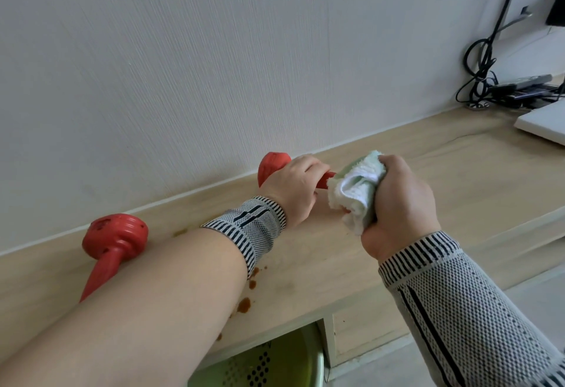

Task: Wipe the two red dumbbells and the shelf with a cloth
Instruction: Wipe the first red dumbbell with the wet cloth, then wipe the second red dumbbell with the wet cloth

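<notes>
On shelf: stains remain, unwiped.
Held dumbbell: left hand grips handle; right hand clutches cloth round its end.
Other dumbbell: lying, seemingly pending.

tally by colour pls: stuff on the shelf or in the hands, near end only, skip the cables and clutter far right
Red: 2, the held dumbbell in the left hand, and the lying dumbbell on the shelf
White and pale green: 1, the cloth in the right hand
Total: 3
</notes>
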